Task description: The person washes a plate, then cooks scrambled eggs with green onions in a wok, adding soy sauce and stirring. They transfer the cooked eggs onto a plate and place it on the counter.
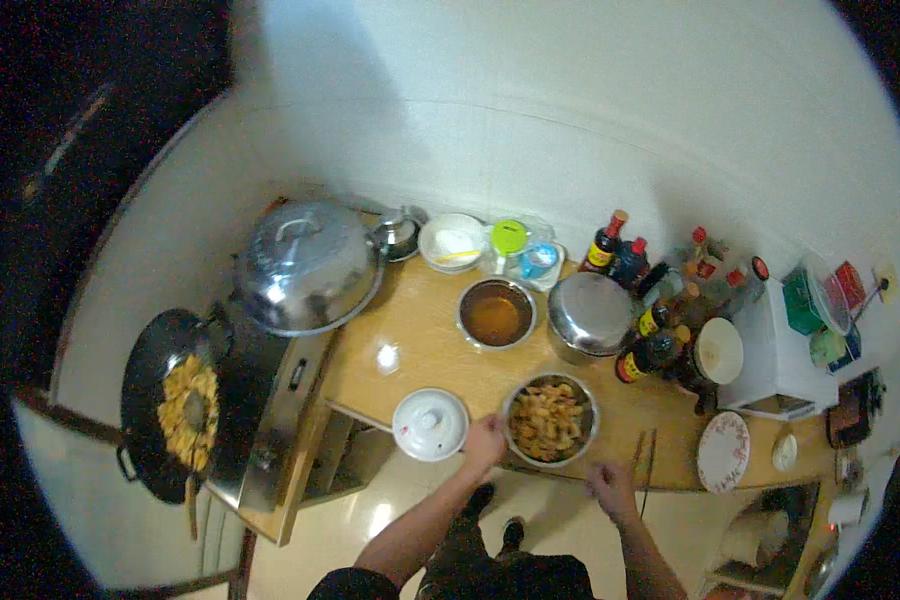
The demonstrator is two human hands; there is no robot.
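Note:
A round metal bowl [551, 420] full of browned food pieces stands at the front edge of the wooden counter [412, 330]. My left hand [486, 442] is at the bowl's left side, between it and a white lid with a knob [430, 424]; whether it grips the rim I cannot tell. To the lower right of the bowl, my right hand [609, 487] is held with fingers curled, and I see nothing clearly in it. A pair of chopsticks [645, 465] lies to its right at the counter's edge. Behind the bowl is a metal bowl of brown liquid [496, 313].
At left, a wok [172, 405] holds yellowish food and a ladle, below a large domed metal lid [311, 266]. A covered metal pot [591, 313] stands near sauce bottles [643, 356]. Farther right are a patterned plate [724, 452] and a white microwave-like box [776, 367].

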